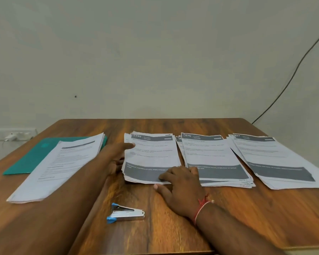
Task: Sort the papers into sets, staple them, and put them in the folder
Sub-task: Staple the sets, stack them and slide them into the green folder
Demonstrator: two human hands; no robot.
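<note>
- Found left hand (119,155) stretched forward on a long forearm from lower left, index finger straight on the left edge of the "492" paper stack (151,153), other fingers bent beside that edge; unable to tell any grip.
- Found right hand (180,181) palm down, fingers flat on the same stack's near edge, thumb on the table (173,227), gripping nothing; red thread (201,207) at wrist.
- Noted hands apart, flanking that stack.
- Logged "670" stack (214,155) just right, third stack (276,159) beyond.
- Logged loose stack (63,162) partly overlying green folder (35,155), far left.
- Logged stapler (125,213) between forearms, untouched.
</note>
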